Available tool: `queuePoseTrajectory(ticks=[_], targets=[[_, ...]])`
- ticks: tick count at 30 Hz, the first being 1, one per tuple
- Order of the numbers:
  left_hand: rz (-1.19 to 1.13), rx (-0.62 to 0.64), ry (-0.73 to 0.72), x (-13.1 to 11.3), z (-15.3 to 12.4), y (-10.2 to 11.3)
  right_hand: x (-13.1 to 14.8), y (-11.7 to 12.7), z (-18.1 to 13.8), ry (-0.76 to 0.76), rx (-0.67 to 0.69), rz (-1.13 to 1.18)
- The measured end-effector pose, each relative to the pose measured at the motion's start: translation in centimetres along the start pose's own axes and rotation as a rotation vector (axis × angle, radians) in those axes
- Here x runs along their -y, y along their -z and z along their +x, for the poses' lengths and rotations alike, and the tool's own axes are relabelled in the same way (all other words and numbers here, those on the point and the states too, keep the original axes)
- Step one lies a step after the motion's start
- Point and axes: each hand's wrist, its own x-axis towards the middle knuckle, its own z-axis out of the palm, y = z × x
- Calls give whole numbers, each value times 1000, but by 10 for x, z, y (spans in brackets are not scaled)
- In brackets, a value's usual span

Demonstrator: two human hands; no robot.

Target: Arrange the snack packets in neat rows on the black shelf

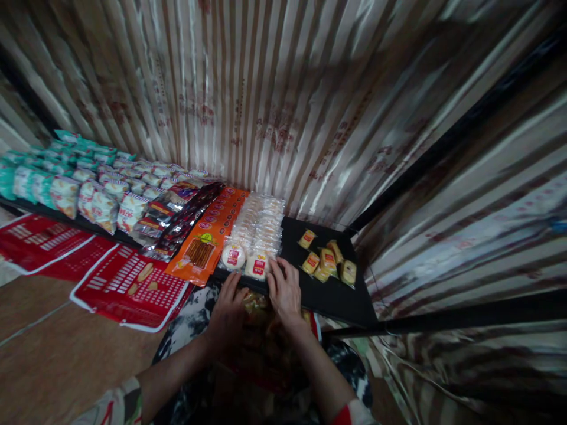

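Round white snack packets (257,264) at near desk (336,298) edge, being lined up; right hand (286,290) resting flat, open, on front packet; left hand (228,310) loosely open in basket (261,330). Next probably needs firm pinch on another packet.

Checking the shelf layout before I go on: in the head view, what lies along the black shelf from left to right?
Teal and white snack bags → dark red packets → orange packs → clear-wrapped round cakes → small yellow packets.
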Motion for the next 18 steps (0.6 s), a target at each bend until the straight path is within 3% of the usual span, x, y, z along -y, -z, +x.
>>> queuePoseTrajectory(ticks=[4,7,12,18], targets=[[9,-175,164,7,24,-5,-4,-8,6,-139,-102,89],[2,-232,215,22,48,-15,-4,-20,15,-224,-103,178],[85,-310,214,37,75,-37,1,-48,29,-291,-96,257],[223,-325,158,36,76,-43,1,-62,30,-272,-73,265]])
